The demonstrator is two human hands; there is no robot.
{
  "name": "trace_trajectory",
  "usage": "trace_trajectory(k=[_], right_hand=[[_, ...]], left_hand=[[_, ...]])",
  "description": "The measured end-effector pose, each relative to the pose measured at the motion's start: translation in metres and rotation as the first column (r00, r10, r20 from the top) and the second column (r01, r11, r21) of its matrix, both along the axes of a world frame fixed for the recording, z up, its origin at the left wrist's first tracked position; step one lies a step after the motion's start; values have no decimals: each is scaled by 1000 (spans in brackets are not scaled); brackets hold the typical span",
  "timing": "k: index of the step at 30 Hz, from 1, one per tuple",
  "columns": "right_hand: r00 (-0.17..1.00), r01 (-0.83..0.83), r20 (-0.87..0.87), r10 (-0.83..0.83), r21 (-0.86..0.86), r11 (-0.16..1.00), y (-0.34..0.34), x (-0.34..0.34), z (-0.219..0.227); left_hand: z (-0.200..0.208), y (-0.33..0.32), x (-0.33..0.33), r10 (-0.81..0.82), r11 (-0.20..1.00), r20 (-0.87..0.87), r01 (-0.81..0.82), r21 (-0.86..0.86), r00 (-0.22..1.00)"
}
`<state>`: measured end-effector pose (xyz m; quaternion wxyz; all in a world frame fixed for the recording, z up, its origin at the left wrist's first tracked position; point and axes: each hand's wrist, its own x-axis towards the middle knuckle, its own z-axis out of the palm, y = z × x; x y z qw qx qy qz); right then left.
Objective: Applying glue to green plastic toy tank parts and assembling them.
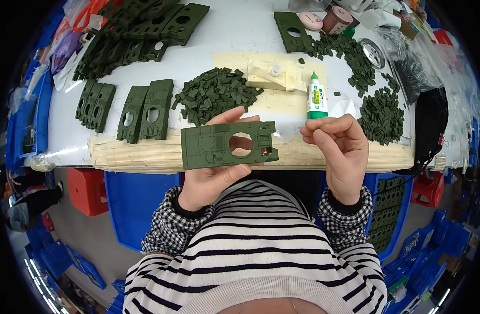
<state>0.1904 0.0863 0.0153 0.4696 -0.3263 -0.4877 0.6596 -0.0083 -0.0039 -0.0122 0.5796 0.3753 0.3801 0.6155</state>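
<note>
At the centre of the frame my left hand [214,172] grips a green plastic plate [228,145] with a round hole, held flat above the tabletop [240,36] edge. My right hand [338,144] is curled beside it, fingertips pinched; whether it holds anything I cannot tell. A glue bottle [317,97] stands just behind.

White worktable [235,36] bearing green plates [146,110] at 9 o'clock, a pile of small green pieces [216,94] at centre, a glue bottle [317,97] (upright) at 3 o'clock.
</note>
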Motion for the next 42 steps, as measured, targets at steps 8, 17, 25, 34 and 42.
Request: trace_trajectory(k=[8,17,25,34,42], right_hand=[[981,-150,147,128,151,977,-4,4,0],[952,-228,207,227,-21,973,-3,13,10],[917,-287,358,175,287,914,3,11,16],[832,-460,486,267,337,822,8,0,19],[828,-460,502,250,354,814,1,-8,16]], left_hand=[[3,-2,7,-29,998,37,31,-50,999],[7,1,11,-79,997,103,78,7,992],[11,-1,11,-157,983,117,167,-76,981],[12,-1,11,-219,973,93,224,-47,971],[7,-3,11,-176,984,32,177,-36,984]])
